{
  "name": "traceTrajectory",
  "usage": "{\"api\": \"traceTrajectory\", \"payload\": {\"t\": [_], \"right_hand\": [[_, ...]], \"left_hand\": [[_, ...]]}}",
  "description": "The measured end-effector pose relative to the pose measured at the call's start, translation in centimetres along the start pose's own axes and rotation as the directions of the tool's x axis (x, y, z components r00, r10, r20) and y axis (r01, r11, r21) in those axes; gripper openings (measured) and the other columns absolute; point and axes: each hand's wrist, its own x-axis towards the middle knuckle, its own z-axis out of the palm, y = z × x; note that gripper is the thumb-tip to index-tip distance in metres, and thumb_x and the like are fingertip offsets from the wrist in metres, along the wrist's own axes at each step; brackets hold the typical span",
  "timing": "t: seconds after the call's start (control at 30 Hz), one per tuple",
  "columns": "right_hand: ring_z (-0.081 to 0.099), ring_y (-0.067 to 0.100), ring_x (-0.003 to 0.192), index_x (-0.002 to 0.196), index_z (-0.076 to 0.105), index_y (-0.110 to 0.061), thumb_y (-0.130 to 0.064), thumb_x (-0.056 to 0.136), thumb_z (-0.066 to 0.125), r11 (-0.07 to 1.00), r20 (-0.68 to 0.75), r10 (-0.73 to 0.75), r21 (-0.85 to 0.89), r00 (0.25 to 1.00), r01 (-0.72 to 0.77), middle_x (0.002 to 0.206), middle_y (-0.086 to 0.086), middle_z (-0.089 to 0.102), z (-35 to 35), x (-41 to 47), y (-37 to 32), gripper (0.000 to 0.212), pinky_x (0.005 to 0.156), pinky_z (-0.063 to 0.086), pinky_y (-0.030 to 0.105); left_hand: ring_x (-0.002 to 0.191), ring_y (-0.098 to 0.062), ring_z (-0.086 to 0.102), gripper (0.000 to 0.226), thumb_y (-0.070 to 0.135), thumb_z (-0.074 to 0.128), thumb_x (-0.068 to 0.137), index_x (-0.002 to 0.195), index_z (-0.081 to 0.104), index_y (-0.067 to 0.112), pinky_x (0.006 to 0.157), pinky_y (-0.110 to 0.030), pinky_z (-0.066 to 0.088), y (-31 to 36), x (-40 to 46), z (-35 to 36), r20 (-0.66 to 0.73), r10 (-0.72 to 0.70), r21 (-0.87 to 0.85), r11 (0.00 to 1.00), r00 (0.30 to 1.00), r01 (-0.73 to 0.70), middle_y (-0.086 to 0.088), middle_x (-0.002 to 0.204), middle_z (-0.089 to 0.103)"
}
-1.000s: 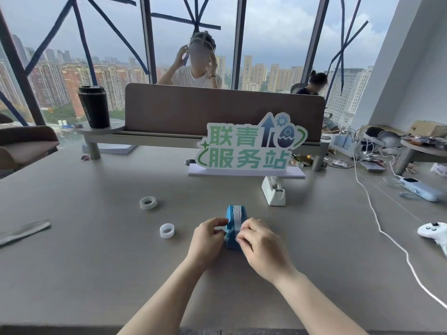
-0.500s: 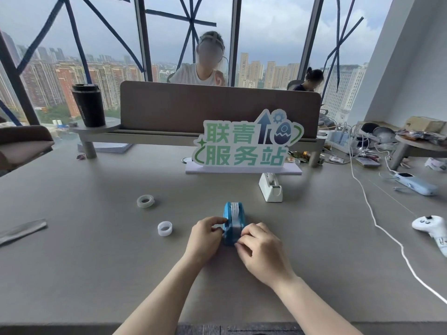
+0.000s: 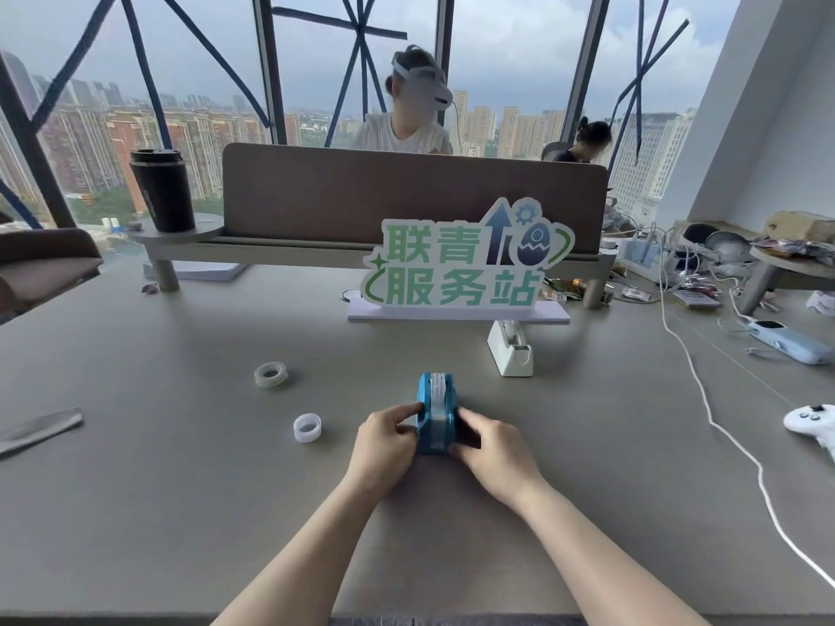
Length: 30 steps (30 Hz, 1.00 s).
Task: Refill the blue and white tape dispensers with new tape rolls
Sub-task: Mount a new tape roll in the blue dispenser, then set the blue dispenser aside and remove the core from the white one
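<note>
Hands: you have both of them on the blue dispenser [image 3: 434, 415], which stands on the grey desk [image 3: 180, 512] straight ahead of you, near the front edge.
Left hand [image 3: 384, 447]: forearm runs in from the lower left; your fingers are curled, thumb and fingertips pressed against the dispenser's left wall.
Right hand [image 3: 494, 449]: forearm runs in from the lower right; your fingers are bent and pressed against its right wall, near the low front end.
Grip: you are pinching the blue dispenser from both sides, neither hand spread.
Tape: a pale strip runs along the top of the blue dispenser, between your hands.
White dispenser [image 3: 510, 347]: it stands beyond and to the right of the blue one, apart from it, just in front of the green sign [image 3: 465, 259].
Loose rolls: the clear tape roll [image 3: 270, 375] lies to your left, further back; the white ring [image 3: 307, 427] lies nearer, just left of your left hand, not touching it.
Open room: bare desk lies to your left beyond the rolls and between your forearms and the front edge.
Right side: a white cable [image 3: 705, 413] crosses the desk well away from your right hand, and a white controller [image 3: 811, 422] sits at the right edge of view.
Far left: a flat grey strip [image 3: 38, 429] lies near the left edge of view.
</note>
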Motion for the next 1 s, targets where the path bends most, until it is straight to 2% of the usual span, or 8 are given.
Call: {"api": "traceTrajectory", "payload": {"t": [0.1,0.2,0.37,0.57,0.73,0.8,0.9,1.0], "right_hand": [[0.056,0.021,0.125,0.140,0.049,-0.023,-0.026,0.083,0.069,1.000,-0.005,0.000,0.001,1.000,0.000,0.134,0.002,0.062,0.6,1.9,-0.6,0.060,0.096,0.044,0.027],[0.055,0.024,0.125,0.139,0.049,-0.022,-0.024,0.084,0.066,1.000,-0.002,-0.001,0.004,1.000,0.001,0.134,0.004,0.062,1.3,4.6,-1.8,0.057,0.096,0.044,0.029],[0.057,0.027,0.121,0.133,0.055,-0.020,-0.020,0.087,0.064,0.999,0.008,-0.012,0.033,1.000,0.012,0.130,0.004,0.064,2.8,9.1,-3.4,0.046,0.093,0.043,0.028],[0.057,0.029,0.120,0.133,0.054,-0.020,-0.019,0.090,0.061,0.998,0.019,-0.029,0.051,0.999,0.028,0.131,0.004,0.064,4.5,12.4,-4.0,0.044,0.093,0.044,0.031],[0.051,0.024,0.129,0.142,0.045,-0.018,-0.015,0.094,0.055,0.994,0.066,-0.047,0.102,0.997,0.040,0.140,0.003,0.056,4.6,12.5,-2.5,0.050,0.104,0.039,0.029],[0.059,0.023,0.119,0.133,0.055,-0.015,-0.006,0.092,0.052,0.980,-0.112,-0.050,0.188,0.992,0.070,0.128,0.002,0.065,3.6,12.3,-1.5,0.042,0.099,0.045,0.030],[0.062,0.024,0.096,0.110,0.066,-0.015,0.005,0.083,0.051,0.980,-0.527,0.004,0.170,0.850,0.101,0.101,0.003,0.068,0.6,12.1,0.7,0.037,0.081,0.050,0.034],[0.060,0.026,0.101,0.113,0.061,-0.016,0.003,0.080,0.051,0.974,-0.592,0.171,0.221,0.787,-0.046,0.112,0.006,0.062,-2.4,12.3,3.9,0.039,0.081,0.046,0.033]], "left_hand": [[0.058,0.001,0.057,0.054,0.004,0.048,0.079,0.125,0.066,0.027,0.050,-0.004,0.038,0.1,1.5,-0.4,-0.028,-0.016,-0.008,1.000,0.999,0.016,0.001,0.100,0.076],[0.048,0.003,0.054,0.057,0.005,0.054,0.075,0.126,0.064,0.027,0.054,-0.014,0.043,-0.1,3.9,-1.4,-0.008,-0.055,-0.026,0.998,0.998,0.054,0.004,0.082,0.077],[0.086,-0.013,0.071,0.057,0.003,0.060,0.074,0.127,0.064,0.026,0.070,-0.020,0.048,-0.4,8.5,-3.6,-0.003,-0.052,0.058,0.997,0.999,0.052,-0.001,0.092,0.079],[0.083,-0.010,0.066,0.055,0.000,0.062,0.078,0.128,0.064,0.022,0.078,-0.018,0.043,-0.9,11.9,-4.7,-0.044,-0.044,0.124,0.991,0.998,0.049,-0.003,0.109,0.076],[0.095,-0.014,0.065,0.056,0.002,0.056,0.080,0.132,0.060,0.023,0.082,-0.025,0.049,-1.1,11.7,-4.5,-0.062,-0.045,0.081,0.995,0.997,0.050,-0.003,0.118,0.070],[0.105,-0.016,0.061,0.055,-0.003,0.051,0.079,0.129,0.061,0.018,0.085,-0.024,0.049,-0.3,10.7,-4.2,-0.180,0.035,0.056,0.998,0.983,-0.025,-0.001,0.123,0.062],[0.094,-0.014,0.058,0.044,-0.006,0.047,0.081,0.113,0.069,0.014,0.072,-0.014,0.043,1.7,9.4,-2.7,-0.286,0.202,0.067,0.979,0.937,-0.191,0.003,0.110,0.060],[0.089,-0.014,0.060,0.036,-0.004,0.049,0.083,0.107,0.071,0.013,0.073,-0.016,0.042,3.4,9.4,1.0,-0.148,0.266,0.075,0.963,0.952,-0.258,0.004,0.102,0.064]]}}
